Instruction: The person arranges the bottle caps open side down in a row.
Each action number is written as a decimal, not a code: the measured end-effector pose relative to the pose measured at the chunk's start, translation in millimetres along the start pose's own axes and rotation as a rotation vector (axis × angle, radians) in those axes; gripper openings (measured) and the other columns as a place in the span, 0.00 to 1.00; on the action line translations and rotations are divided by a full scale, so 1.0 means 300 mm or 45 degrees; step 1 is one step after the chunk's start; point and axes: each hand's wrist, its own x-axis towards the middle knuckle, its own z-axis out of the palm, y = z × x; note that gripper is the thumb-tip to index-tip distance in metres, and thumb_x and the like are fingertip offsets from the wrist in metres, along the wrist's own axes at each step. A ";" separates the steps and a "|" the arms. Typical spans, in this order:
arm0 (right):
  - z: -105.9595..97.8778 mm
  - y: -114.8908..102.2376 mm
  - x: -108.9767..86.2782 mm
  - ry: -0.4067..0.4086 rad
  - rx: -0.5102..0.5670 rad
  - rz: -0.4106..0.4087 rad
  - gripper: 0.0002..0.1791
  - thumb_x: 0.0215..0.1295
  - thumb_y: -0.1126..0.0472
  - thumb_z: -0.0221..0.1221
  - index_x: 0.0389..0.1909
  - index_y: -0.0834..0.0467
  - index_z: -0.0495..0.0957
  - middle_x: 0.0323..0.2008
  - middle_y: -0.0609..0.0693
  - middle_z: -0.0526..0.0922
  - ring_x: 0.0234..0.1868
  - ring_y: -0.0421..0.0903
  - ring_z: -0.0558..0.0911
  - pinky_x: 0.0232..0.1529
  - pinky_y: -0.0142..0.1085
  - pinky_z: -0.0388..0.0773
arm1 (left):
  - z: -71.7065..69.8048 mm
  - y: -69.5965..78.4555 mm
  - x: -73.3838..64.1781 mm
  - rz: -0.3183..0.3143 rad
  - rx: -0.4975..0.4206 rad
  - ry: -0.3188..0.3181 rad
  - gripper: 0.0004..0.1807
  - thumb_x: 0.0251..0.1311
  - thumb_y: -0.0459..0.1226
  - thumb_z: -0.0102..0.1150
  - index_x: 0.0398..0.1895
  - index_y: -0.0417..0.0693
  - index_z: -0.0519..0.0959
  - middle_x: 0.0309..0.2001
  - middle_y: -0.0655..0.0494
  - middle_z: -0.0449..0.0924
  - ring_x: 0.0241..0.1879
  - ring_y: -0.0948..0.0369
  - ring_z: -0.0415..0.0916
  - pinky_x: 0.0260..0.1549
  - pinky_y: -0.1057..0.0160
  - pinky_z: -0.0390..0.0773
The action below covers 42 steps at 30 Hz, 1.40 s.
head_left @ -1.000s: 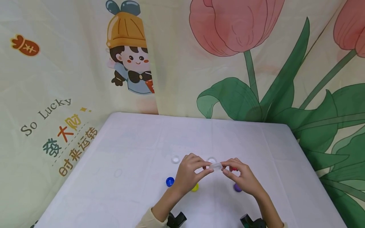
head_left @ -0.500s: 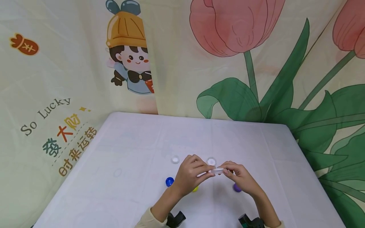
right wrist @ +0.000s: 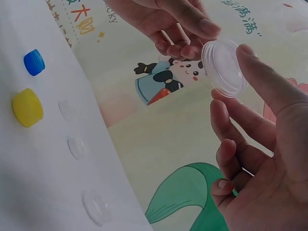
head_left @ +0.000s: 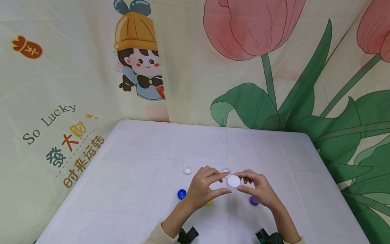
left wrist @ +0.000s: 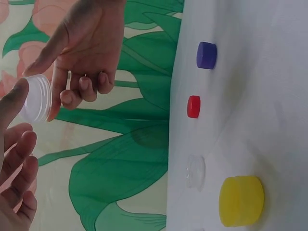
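My right hand [head_left: 257, 186] pinches a small, shallow, clear round plastic container [right wrist: 226, 70] with a ribbed rim between thumb and index finger. It is held up above the table, its flat white-looking face towards the head camera. My left hand [head_left: 202, 186] is close on its left side, thumb and index finger spread apart at its edge. In the left wrist view the left thumb overlaps the container. Below lie a blue cap [head_left: 181, 194], a yellow cap [left wrist: 241, 201] and a purple cap [head_left: 254, 200]. A red cap [left wrist: 193, 107] is hidden in the head view.
On the white-covered table [head_left: 137, 162] lie clear round pieces: one at back left [head_left: 187, 170], another partly behind the left fingers, and a third clear piece [right wrist: 76, 147] visible in the right wrist view. A printed cloth [head_left: 189, 67] hangs behind the table.
The clear container has tilted from nearly edge-on to facing the head camera. My left thumb and index finger have spread away from it, while my right hand keeps its pinch.
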 end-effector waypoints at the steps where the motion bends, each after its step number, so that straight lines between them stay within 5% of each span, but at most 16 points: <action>1: -0.001 0.001 0.000 0.002 0.009 -0.003 0.16 0.50 0.69 0.63 0.43 0.59 0.78 0.32 0.46 0.77 0.31 0.50 0.67 0.30 0.35 0.63 | 0.001 0.000 -0.001 -0.006 -0.003 0.000 0.25 0.41 0.52 0.67 0.44 0.52 0.81 0.26 0.65 0.76 0.29 0.68 0.66 0.33 0.73 0.65; 13: -0.006 0.000 -0.002 0.058 -0.051 -0.015 0.19 0.45 0.67 0.67 0.42 0.58 0.79 0.33 0.47 0.78 0.31 0.49 0.67 0.30 0.34 0.65 | 0.030 -0.005 -0.008 -0.032 -0.023 0.001 0.21 0.42 0.51 0.66 0.40 0.52 0.82 0.24 0.65 0.74 0.28 0.68 0.65 0.31 0.74 0.65; 20: -0.007 0.053 -0.016 0.093 -0.154 0.000 0.20 0.44 0.63 0.68 0.42 0.56 0.79 0.31 0.46 0.77 0.32 0.47 0.67 0.30 0.35 0.65 | 0.081 -0.011 -0.035 -0.135 -0.014 -0.027 0.21 0.42 0.51 0.66 0.40 0.52 0.82 0.23 0.66 0.74 0.28 0.70 0.65 0.28 0.78 0.62; 28: 0.009 0.215 -0.041 0.051 -0.337 0.133 0.20 0.42 0.44 0.66 0.39 0.39 0.78 0.31 0.35 0.75 0.34 0.45 0.69 0.30 0.34 0.66 | 0.144 -0.013 -0.071 -0.361 0.104 -0.257 0.20 0.40 0.51 0.67 0.38 0.54 0.83 0.20 0.66 0.72 0.25 0.70 0.61 0.24 0.77 0.60; 34: 0.025 0.264 -0.059 -0.034 -0.451 0.180 0.21 0.39 0.41 0.67 0.37 0.42 0.80 0.29 0.36 0.76 0.35 0.44 0.70 0.34 0.36 0.68 | 0.191 -0.025 -0.092 -0.369 0.252 -0.447 0.19 0.38 0.52 0.68 0.34 0.55 0.84 0.17 0.67 0.70 0.22 0.70 0.59 0.21 0.76 0.57; 42: 0.054 0.306 -0.075 -0.088 -0.590 0.159 0.19 0.35 0.47 0.71 0.34 0.45 0.82 0.31 0.38 0.78 0.37 0.37 0.69 0.43 0.41 0.63 | 0.231 -0.033 -0.115 -0.374 0.354 -0.578 0.18 0.34 0.51 0.71 0.32 0.57 0.85 0.15 0.69 0.67 0.20 0.69 0.60 0.22 0.73 0.59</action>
